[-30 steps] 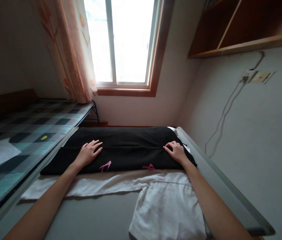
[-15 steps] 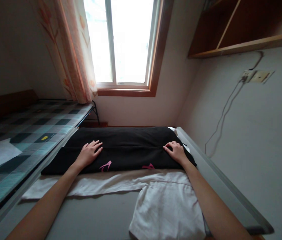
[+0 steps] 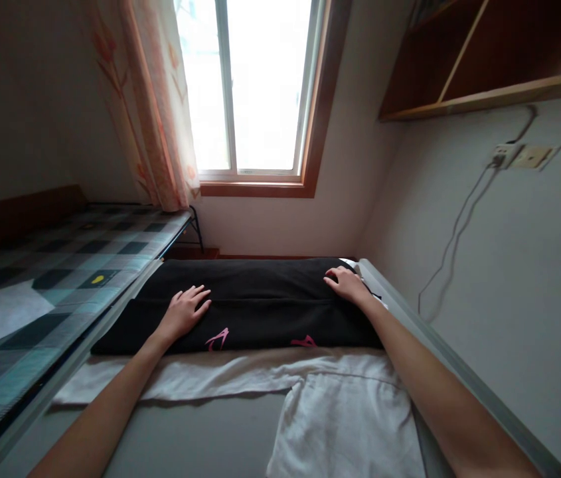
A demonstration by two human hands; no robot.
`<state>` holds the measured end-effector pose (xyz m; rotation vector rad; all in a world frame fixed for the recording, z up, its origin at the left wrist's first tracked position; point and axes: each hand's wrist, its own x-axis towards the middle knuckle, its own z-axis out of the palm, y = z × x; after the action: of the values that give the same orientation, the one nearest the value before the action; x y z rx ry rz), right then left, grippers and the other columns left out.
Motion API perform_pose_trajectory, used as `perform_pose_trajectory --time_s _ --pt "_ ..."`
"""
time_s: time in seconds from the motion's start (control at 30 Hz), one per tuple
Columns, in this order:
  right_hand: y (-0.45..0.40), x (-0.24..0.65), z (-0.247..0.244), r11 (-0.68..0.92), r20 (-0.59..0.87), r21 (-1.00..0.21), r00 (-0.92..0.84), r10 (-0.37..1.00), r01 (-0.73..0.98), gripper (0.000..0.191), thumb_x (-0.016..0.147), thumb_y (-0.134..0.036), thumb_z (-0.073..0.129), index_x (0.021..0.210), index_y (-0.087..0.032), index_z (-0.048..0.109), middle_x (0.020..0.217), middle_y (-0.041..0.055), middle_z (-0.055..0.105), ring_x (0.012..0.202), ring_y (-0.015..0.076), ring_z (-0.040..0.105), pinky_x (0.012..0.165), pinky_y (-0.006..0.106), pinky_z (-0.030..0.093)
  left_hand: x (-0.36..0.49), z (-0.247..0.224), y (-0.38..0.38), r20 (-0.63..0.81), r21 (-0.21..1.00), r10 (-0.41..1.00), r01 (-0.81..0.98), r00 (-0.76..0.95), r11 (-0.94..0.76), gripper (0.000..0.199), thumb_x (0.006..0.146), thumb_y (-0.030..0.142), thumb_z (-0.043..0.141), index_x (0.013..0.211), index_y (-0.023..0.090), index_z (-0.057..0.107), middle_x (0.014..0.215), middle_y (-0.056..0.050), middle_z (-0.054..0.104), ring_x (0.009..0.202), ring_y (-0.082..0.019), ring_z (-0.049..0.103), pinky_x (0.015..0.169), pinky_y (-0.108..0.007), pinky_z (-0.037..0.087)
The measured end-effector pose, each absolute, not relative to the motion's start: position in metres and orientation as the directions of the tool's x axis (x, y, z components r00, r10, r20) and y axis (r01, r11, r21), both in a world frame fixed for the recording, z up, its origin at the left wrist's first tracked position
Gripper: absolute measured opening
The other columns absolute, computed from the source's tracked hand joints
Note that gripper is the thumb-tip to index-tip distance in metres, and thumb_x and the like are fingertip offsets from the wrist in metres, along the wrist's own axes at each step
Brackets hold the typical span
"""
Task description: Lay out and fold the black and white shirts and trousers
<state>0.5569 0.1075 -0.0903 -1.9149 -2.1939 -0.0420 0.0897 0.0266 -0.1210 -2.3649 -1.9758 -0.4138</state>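
Head camera view: two bare hands rest on black cloth (image 3: 260, 282) spread in broad layers across the center of the frame, a straight crosswise line running through it and pink markings (image 3: 218, 340) showing near its lower edge. We see the left hand (image 3: 184, 312), left of center, lying palm down with its fingers spread and nothing gripped. Right of center, the right hand (image 3: 348, 284) sits near the cloth's far corner, fingers curved and thumb apart from the forefinger; we cannot tell whether the hidden fingers pinch any fabric. Below, pale cloth (image 3: 344, 418) reaches from the lower left to the bottom of the frame, wider at right, meeting the black edge; whether the two are one garment, we cannot say. Both lie on a pale gray surface (image 3: 200, 435). We judge the step in hand to be flattening and squaring the layers. As we read it, the next move calls for light, even pressure outward along the crosswise line, without dragging the pale cloth out of place. A checkered mattress (image 3: 125, 265) bearing a sheet of paper (image 3: 1, 315) fills the left side, while a bright window (image 3: 265, 86) stands at upper center.
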Motion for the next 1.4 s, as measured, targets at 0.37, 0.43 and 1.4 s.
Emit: perform_pose_trajectory --time_s 0.37,0.43,1.4 --pt "0.193 0.567 -0.101 -0.028 0.101 -0.079 0.036 0.994 0.997 0.050 0.091 -0.050 0.046 0.129 -0.020 0.060 0.132 0.0172 0.058 0.120 0.0309 0.053 0.097 0.046 0.040 0.090 -0.121 0.028 0.252 0.163 0.956 0.967 0.150 -0.195 0.045 0.094 0.046 0.042 0.130 0.026 0.060 0.142 -0.007 0.053 0.136 -0.027 0.042 0.111 -0.049 0.031" --pt "0.199 0.571 -0.105 -0.122 0.097 -0.091 0.130 0.987 0.988 0.054 0.091 -0.053 0.044 0.131 -0.019 0.058 0.131 0.0195 0.057 0.120 0.0331 0.052 0.097 0.050 0.039 0.090 -0.122 0.029 0.255 0.161 0.956 0.968 0.146 -0.191 0.044 0.094 0.046 0.042 0.129 0.026 0.060 0.142 -0.007 0.054 0.135 -0.027 0.043 0.111 -0.049 0.031" --pt "0.227 0.568 -0.100 -0.431 0.122 -0.308 0.484 0.866 0.848 0.036 0.080 -0.029 0.061 0.111 -0.012 0.070 0.128 0.0260 0.054 0.121 0.0402 0.050 0.098 0.057 0.036 0.090 -0.125 0.031 0.294 0.170 0.946 0.967 0.133 -0.189 0.042 0.093 0.046 0.043 0.125 0.028 0.062 0.138 -0.007 0.057 0.131 -0.026 0.047 0.109 -0.046 0.032"
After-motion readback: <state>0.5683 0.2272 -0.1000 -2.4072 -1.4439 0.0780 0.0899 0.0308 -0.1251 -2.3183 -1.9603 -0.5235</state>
